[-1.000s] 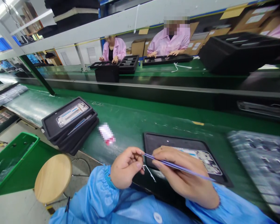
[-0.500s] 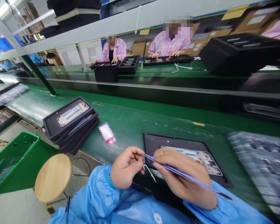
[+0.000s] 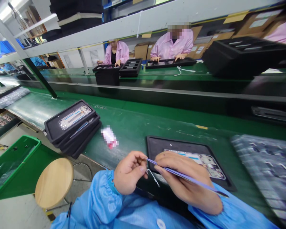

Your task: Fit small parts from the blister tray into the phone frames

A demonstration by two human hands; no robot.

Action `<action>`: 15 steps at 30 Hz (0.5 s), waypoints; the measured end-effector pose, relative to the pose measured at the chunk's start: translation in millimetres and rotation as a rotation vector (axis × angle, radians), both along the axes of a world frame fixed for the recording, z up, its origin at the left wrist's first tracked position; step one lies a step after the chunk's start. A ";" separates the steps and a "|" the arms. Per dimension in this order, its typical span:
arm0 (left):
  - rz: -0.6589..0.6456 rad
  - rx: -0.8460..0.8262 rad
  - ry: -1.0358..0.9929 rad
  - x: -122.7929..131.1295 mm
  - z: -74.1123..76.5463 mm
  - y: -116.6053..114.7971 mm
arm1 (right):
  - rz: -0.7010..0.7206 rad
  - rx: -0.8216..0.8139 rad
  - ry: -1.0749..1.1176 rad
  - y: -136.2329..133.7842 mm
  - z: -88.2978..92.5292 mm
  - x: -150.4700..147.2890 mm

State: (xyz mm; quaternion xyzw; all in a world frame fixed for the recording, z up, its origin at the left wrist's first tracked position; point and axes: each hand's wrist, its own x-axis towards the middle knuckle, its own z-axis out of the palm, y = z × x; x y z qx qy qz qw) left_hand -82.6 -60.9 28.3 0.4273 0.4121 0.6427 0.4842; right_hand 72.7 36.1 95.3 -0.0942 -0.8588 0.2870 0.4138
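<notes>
The person's right hand (image 3: 189, 184) holds long, slim violet-blue tweezers (image 3: 183, 176), its fingers clamped around the shank. One end of the tweezers reaches the left fingertips, and the dark tip at the other end sticks out past the right hand. The left hand (image 3: 130, 173) has its fingers curled together, and a thin bent silver wire (image 3: 153, 177) shows just below them; I cannot tell whether they are gripping it.

The landmark is a shallow black tray (image 3: 181, 143) on the green belt tabletop (image 3: 133, 133). A silver metal phone frame with blue strips (image 3: 195, 160) lies inside it, partly hidden just beyond the right hand. Left of the tray, beyond a pixelated pink-and-white packet (image 3: 109, 137), stands a stack of black trays (image 3: 71, 128), with a similar metal frame (image 3: 74, 117) in the top one. Right of the tray lies a sheet of clear plastic packaging (image 3: 264, 165).

The risks lie in the fine work. A slip of the tweezers could scratch the frame or knock it out of place, and a loose pinch could let the wire drop into the tray or onto the belt, where so thin a piece could be hard to spot. A moving belt could also shift the tray beneath the hands.
</notes>
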 end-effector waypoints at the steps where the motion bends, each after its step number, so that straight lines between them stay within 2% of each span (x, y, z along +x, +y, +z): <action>1: 0.000 0.003 0.003 0.0 0.1 0.0 | 0.004 0.005 -0.003 0.0 0.1 -0.1; 9: 0.017 -0.010 0.042 0.4 0.1 -3.0 | -0.025 -0.083 -0.038 4.9 -3.2 3.0; 15: 0.007 -0.017 -0.058 0.2 0.5 1.9 | 0.002 -0.136 -0.020 4.2 -8.7 4.0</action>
